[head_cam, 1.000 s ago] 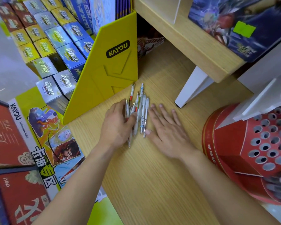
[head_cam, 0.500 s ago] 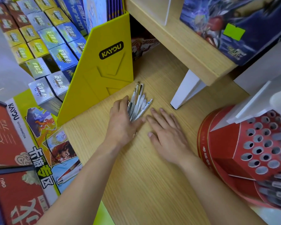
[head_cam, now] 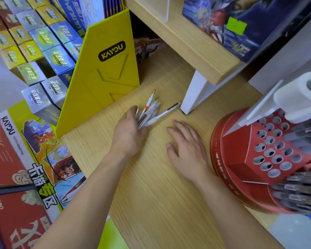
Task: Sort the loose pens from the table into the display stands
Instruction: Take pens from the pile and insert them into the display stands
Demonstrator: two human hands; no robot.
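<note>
Red-and-white bundle of plastic pens (head_cam: 150, 112) in my curled left hand (head_cam: 128, 135); right hand (head_cam: 187, 151) flat, straight-fingered, just beside.

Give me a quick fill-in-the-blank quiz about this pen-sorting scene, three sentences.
The left hand grips the pens beside the ____ KAYOU divider.
The right hand lies flat on the table, holding ____.
The display stand with round holes is ____.
Missing: yellow, nothing, red.
</note>
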